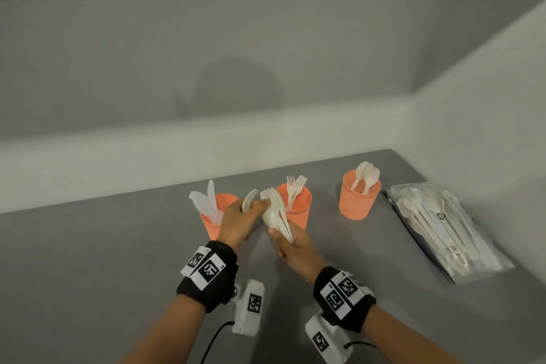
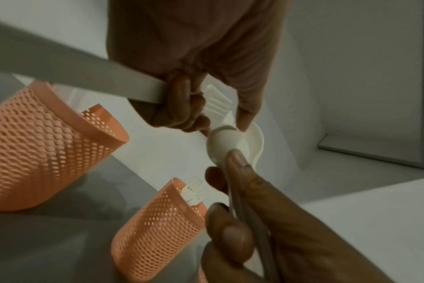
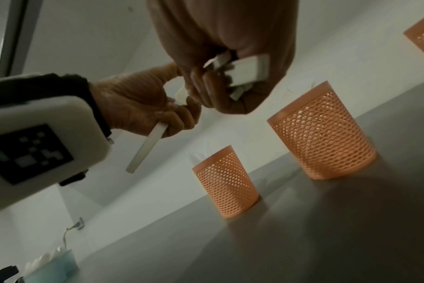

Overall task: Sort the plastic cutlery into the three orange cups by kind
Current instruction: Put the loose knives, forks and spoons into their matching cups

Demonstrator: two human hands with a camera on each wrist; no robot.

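The right hand (image 1: 295, 248) clenches the handles of a mixed bundle of cream plastic cutlery (image 1: 276, 213) just in front of the middle orange mesh plastic cup (image 1: 298, 210); fork tines and at least one spoon bowl fan out of its top. The left hand (image 1: 240, 220) has its fingers curled round a single cream piece (image 1: 249, 199), which reads as a spoon in the head view though its kind is hard to tell, while its thumb and fingertips touch the top of the bundle. To do this well, I judge the left hand should draw one piece straight along its length so tines and bowls do not snag, while the right keeps a firm hold low on the handles, and the kind should be confirmed before dropping it handle-first. The middle cup holds white forks. The orange mesh cup to its left (image 1: 212, 223), partly hidden by the left hand, holds white plastic knives (image 1: 206, 201). The orange mesh cup to its right (image 1: 359, 199), standing apart, holds cream spoons (image 1: 366, 176). Further right again, a clear plastic bag (image 1: 449, 230) lies flat on the grey table (image 1: 118, 260) with more cutlery in it.
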